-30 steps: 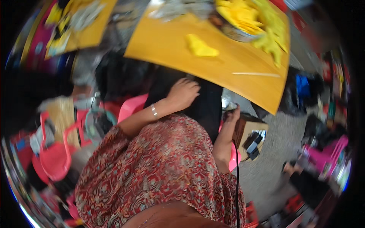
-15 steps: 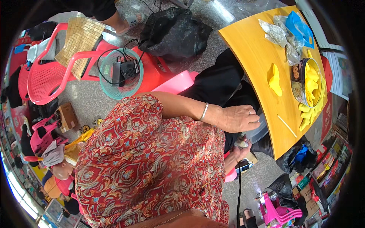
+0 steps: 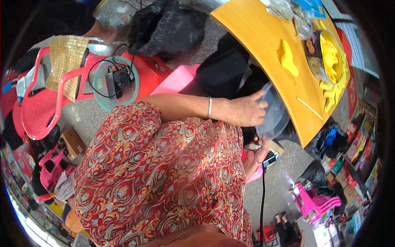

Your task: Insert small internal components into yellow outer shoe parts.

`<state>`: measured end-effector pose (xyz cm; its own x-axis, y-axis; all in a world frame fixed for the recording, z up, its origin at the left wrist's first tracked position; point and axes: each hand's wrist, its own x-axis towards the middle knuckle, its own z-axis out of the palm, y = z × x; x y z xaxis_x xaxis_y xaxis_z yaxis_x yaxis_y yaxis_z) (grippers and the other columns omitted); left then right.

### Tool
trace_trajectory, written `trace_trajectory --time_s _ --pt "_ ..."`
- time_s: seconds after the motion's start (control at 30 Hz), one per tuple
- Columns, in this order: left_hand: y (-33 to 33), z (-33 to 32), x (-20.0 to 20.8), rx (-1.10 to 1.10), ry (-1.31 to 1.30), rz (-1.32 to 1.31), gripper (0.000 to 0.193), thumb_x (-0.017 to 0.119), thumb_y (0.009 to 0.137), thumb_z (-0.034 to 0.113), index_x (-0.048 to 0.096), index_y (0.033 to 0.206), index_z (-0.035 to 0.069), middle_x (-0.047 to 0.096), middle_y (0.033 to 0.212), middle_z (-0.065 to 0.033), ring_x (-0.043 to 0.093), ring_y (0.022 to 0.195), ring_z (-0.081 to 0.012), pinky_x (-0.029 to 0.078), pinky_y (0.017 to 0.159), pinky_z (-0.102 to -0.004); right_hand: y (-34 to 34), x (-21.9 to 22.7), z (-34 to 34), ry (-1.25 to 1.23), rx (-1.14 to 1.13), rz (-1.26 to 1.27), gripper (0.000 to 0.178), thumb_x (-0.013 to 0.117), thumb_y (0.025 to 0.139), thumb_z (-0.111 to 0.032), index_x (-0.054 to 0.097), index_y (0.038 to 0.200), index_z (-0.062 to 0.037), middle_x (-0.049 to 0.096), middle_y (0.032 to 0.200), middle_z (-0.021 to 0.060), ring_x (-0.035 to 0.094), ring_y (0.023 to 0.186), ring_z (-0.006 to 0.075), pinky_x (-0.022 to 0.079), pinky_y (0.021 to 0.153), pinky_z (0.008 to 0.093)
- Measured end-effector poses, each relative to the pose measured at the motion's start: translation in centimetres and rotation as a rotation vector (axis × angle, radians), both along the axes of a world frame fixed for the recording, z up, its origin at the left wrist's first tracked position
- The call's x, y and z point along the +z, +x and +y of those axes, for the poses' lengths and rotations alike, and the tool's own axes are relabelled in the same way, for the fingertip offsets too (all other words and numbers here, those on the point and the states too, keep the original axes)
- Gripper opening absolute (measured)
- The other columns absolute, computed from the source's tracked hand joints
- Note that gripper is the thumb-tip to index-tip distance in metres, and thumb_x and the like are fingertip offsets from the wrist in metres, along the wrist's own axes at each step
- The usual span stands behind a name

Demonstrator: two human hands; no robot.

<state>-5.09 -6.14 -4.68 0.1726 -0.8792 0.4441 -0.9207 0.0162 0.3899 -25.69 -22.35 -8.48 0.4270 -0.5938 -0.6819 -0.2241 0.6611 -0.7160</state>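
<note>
My left hand (image 3: 246, 111) is at the near rim of a clear round plastic container (image 3: 275, 113), fingers apart and the index stretched over its edge; no object shows in its grip. Below it, my right hand (image 3: 258, 153) is partly hidden, its thumb raised against the container's lower edge and apart from the fingers. Nothing I can make out lies between them. The container sits beside the curved edge of a yellow wooden table (image 3: 263, 45). On the tabletop are a yellow glove-like piece (image 3: 289, 59), a thin pale stick (image 3: 309, 108) and a tin (image 3: 314, 57) full of yellow pieces (image 3: 330, 53).
A black cable (image 3: 262, 197) hangs beside my right hand near a small box (image 3: 271, 158). At the left stand a pink chair (image 3: 41, 111) and a green basket (image 3: 101, 86) with a black device. Black bags (image 3: 168, 31) and a small pink chair (image 3: 314, 203) are on the floor.
My left hand has lifted off and opened, uncovering more of the container. The whitish thing in my right hand no longer shows, and that hand's thumb is now raised. The view has shifted.
</note>
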Motion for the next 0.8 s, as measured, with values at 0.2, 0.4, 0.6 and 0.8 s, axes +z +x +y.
trace_trajectory --time_s 0.2,0.4,0.6,0.8 --pt "0.4 -0.2 -0.2 0.059 -0.043 0.060 0.012 0.057 0.076 0.016 0.059 0.084 0.008 0.059 0.103 -0.0077 0.051 0.113 -0.0270 0.035 0.102 -0.0524 1.9 2.6 1.0 -0.118 0.008 -0.028 0.022 0.061 0.090 -0.021 0.061 0.098 -0.0008 0.064 0.083 0.0072 0.057 0.062 0.0122 0.043 0.046 0.0225" --pt "0.0 -0.4 0.1 0.172 -0.178 0.001 0.010 0.054 0.079 0.019 0.059 0.082 0.009 0.057 0.090 -0.0061 0.057 0.097 -0.0231 0.043 0.084 -0.0409 3.3 2.0 -1.2 -0.190 -0.033 0.122 0.022 0.058 0.091 -0.021 0.058 0.097 -0.0003 0.058 0.072 0.0049 0.056 0.061 0.0129 0.043 0.047 0.0236" --pt "-0.7 1.4 1.0 0.111 -0.098 0.088 0.010 0.056 0.076 0.016 0.058 0.075 0.006 0.058 0.077 -0.0038 0.061 0.080 -0.0190 0.043 0.069 -0.0323 5.8 -5.3 -7.0 0.027 -0.155 0.045 0.021 0.058 0.091 -0.024 0.059 0.098 -0.0045 0.061 0.092 0.0057 0.059 0.086 0.0180 0.049 0.078 0.0355" --pt "-1.0 -0.4 0.4 0.058 -0.059 0.060 0.013 0.059 0.076 0.017 0.065 0.072 0.006 0.064 0.073 -0.0055 0.064 0.075 -0.0210 0.046 0.066 -0.0342 5.7 -10.7 -13.0 0.181 0.178 -0.021 0.026 0.050 0.093 -0.030 0.062 0.094 -0.0064 0.064 0.089 0.0079 0.060 0.091 0.0217 0.048 0.086 0.0354"
